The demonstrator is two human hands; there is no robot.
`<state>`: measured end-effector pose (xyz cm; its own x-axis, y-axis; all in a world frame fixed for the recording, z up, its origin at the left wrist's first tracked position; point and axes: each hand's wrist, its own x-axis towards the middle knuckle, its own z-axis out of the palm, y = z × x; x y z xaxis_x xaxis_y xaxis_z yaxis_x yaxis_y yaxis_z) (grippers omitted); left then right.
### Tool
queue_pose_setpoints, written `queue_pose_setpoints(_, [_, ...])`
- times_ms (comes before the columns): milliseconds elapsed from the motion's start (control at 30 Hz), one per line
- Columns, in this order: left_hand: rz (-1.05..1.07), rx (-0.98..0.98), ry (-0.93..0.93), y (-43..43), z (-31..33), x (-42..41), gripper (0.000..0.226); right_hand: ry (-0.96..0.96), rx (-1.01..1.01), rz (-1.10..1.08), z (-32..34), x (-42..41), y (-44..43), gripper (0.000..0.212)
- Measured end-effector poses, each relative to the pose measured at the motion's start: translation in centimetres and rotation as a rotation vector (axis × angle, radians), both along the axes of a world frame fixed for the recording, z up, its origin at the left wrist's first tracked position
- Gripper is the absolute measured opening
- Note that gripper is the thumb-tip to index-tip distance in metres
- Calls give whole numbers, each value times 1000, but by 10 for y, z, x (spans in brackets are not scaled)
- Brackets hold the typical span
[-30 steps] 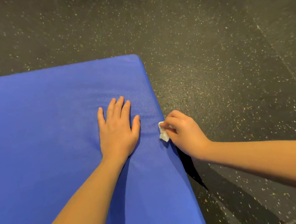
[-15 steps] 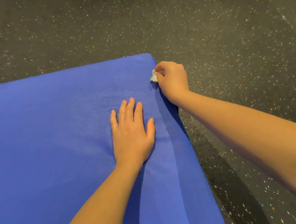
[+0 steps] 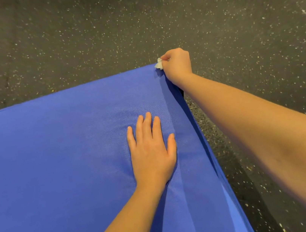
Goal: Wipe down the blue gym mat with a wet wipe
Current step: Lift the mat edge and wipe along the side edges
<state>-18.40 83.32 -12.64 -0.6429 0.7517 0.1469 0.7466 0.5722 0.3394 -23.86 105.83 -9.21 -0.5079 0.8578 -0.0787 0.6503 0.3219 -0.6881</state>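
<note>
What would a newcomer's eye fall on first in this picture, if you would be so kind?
The bright blue gym mat fills the lower left, stark against the dark speckled floor. The left hand lies flat on the mat near its right edge, fingers straight. At the mat's far right corner the right hand pinches a small crumpled white wet wipe.

— What is the person wearing on the arms?
— Both forearms are bare as far as they show. The left hand (image 3: pixel 151 154) and right hand (image 3: pixel 177 65) are bare too.
</note>
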Motion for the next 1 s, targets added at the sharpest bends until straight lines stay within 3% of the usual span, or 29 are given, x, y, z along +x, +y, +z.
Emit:
queue_pose_setpoints(133, [3,2,12,1,-1,0,59,4,-22,-4,0,-1,-1,29])
queue_pose_setpoints(267, [1,5,25,1,-2,0,59,-55,-21,30,4,6,6,10])
queue_pose_setpoints(433, [4,-1,7,1,0,0,58,-153,21,117,8,24,3,19])
queue_pose_setpoints(1000, [6,36,-11,2,2,-1,57,-69,-49,174,-5,122,-47,11])
